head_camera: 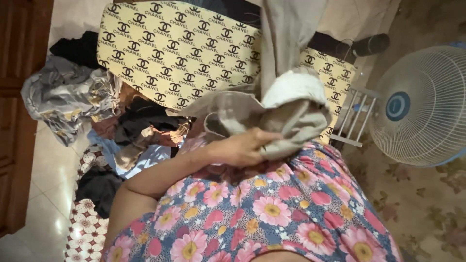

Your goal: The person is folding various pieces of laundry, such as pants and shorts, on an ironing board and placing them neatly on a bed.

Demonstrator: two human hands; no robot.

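At frame centre, the left hand (242, 148) grips a beige garment (272, 116), fingers curled into the cloth. The right hand is out of sight. A white fan (420, 104) stands at right.

1. The room is lit warm and fairly dim, with a yellowish cast.
2. Pale glare shines off the tiled floor (41, 194) at lower left.
3. The left hand (242, 148) and the grey garment (272, 116) are slightly blurred.
4. The fan (420, 104) bows at the right edge, a sign of wide-lens distortion.
5. The dark clothes (145, 121) lose detail in shadow.
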